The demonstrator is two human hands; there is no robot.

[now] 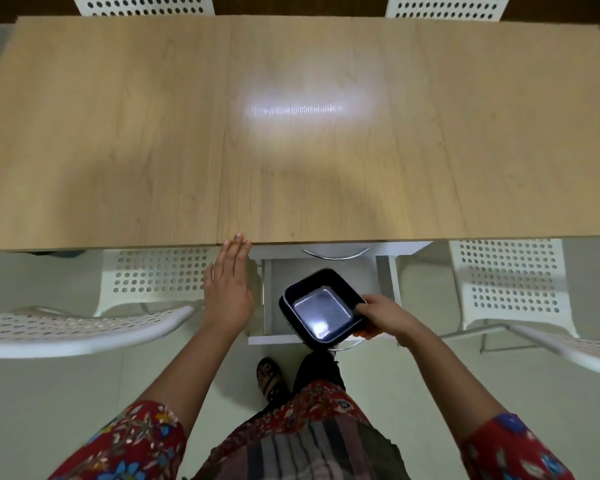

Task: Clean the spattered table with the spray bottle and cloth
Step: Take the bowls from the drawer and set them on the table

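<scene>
Neither the spray bottle nor the cloth shows anywhere in view, so how they will handle and where best to grip them cannot be judged from here. The task's surface, the long pale wood-grain laminate table [326,150], fills the far half of the scene; it looks hard, flat and smooth, with a bright glare patch near its middle, and no spatter can be made out on it. Such a top will likely let a cloth slide easily. Just below its near edge a white pull-out drawer [274,306] stands open. Over it the right hand [381,315] is closed on the near right corner of a dark square tray with a shiny metal insert [321,308], thumb on the rim; the tray looks stiff and light, though glossy, so a rim grip may slip. The left hand [227,289] is open, fingers straight and together, its fingertips touching the table's near edge. White perforated plastic chairs [506,278] stand left and right, with two more at the far side.
</scene>
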